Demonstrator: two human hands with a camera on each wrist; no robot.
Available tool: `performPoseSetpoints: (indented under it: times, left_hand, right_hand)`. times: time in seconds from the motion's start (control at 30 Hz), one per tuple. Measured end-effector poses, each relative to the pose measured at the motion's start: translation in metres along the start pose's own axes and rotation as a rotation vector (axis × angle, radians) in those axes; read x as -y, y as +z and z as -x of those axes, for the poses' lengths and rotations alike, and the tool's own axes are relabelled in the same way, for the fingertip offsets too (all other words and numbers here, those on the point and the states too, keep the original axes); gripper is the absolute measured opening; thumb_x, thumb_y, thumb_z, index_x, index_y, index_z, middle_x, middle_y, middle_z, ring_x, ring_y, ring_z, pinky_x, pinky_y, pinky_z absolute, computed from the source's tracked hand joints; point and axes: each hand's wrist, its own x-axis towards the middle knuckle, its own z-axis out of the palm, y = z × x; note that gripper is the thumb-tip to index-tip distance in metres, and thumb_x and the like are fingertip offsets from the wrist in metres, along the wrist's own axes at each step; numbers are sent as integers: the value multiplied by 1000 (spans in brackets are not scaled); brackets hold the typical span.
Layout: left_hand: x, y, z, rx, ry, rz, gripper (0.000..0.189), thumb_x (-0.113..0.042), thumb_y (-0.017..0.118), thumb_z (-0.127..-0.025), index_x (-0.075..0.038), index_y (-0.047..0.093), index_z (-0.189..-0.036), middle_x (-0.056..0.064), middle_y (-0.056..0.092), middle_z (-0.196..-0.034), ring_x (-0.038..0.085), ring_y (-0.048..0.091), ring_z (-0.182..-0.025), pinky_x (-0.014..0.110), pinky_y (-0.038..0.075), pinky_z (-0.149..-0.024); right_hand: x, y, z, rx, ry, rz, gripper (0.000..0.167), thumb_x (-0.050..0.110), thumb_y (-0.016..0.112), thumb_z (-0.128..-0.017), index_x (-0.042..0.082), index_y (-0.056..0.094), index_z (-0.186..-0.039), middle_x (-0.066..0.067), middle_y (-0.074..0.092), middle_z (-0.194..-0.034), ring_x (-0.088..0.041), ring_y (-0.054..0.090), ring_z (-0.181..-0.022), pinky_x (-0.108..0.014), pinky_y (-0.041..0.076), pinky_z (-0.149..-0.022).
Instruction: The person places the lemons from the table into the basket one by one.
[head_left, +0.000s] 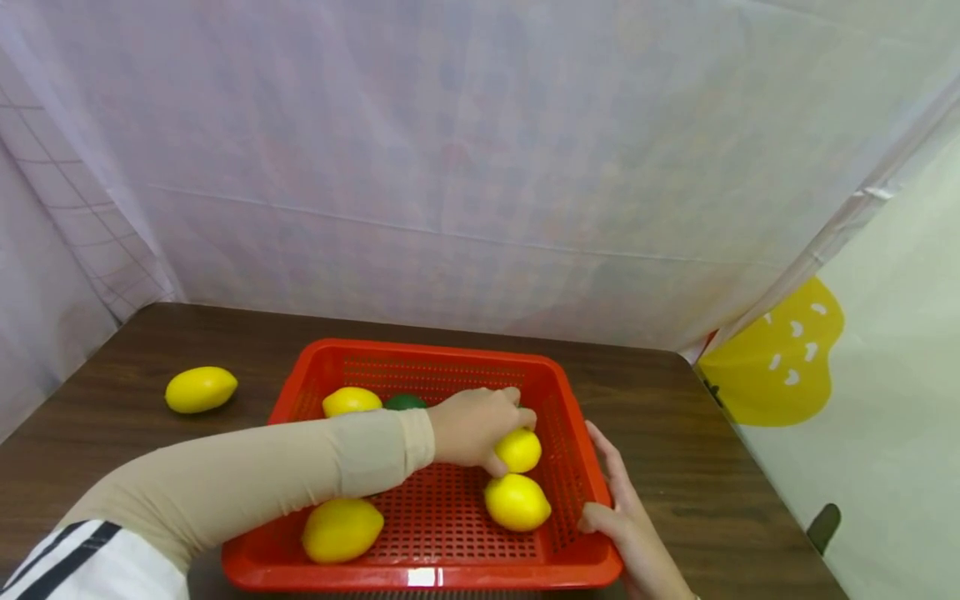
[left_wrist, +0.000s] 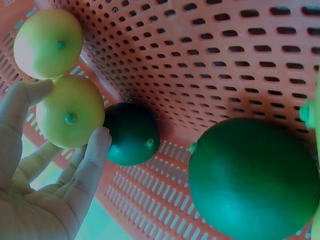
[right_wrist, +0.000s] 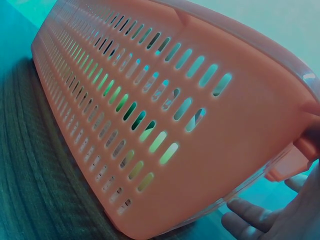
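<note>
In the head view my left hand (head_left: 467,429) reaches across a red plastic basket (head_left: 420,577). Its thumb and fingers pinch a yellow lemon (head_left: 522,452) near the right wall, as the left wrist view also shows. Right in front of that lies another lemon (head_left: 517,502). Two more lemons, one front left (head_left: 342,531) and one back left (head_left: 352,401), are inside too. A dark green lime (left_wrist: 132,135) sits beside the pinched lemon, and a larger-looking lime (left_wrist: 255,180) is nearer the camera. My right hand (head_left: 628,525) grips the basket's right rim, thumb over the edge.
A single lemon (head_left: 201,390) lies on the dark wooden table (head_left: 697,467), left of the basket. Behind the table hangs a pale curtain (head_left: 450,167). A yellow printed shape (head_left: 780,367) shows on the right-hand sheet.
</note>
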Motion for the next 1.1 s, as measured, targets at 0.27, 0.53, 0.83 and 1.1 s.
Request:
performPoseSetpoints:
  times: [0.27, 0.53, 0.83, 1.1]
  left_hand:
    - [-4, 6, -2, 17, 1, -16, 53, -35, 86, -85, -16, 69, -131, 4, 57, -111, 8, 56, -76, 28, 55, -79]
    - [-6, 11, -2, 25, -8, -31, 54, -37, 86, -85, -15, 69, -131, 2, 56, -108, 7, 55, -71, 19, 50, -66]
    - [-4, 15, -2, 27, -7, -37, 55, -36, 86, -85, -15, 68, -131, 2, 55, -108, 8, 55, -70, 19, 50, -64]
    - [-5, 18, -1, 8, -4, -70, 51, -35, 86, -84, -17, 68, -128, 1, 56, -107, 10, 54, -69, 23, 51, -65]
  right_hand:
    - [0, 0, 0, 3, -10, 11, 105, -10, 50, -73, 35, 16, -161, -19, 22, -161, -39, 51, -122, -48, 55, -89]
    - [-1, 0, 0, -8, -2, 16, 104, -10, 50, -73, 35, 18, -160, -19, 25, -160, -39, 51, -122, -49, 55, -89]
    - [-2, 0, -1, 3, -15, 14, 104, -10, 50, -73, 34, 16, -161, -22, 25, -159, -39, 53, -120, -48, 55, -89]
    - [-3, -1, 0, 14, -41, 5, 105, -10, 50, -72, 32, 15, -161, -24, 26, -157, -39, 52, -121, -48, 55, -90]
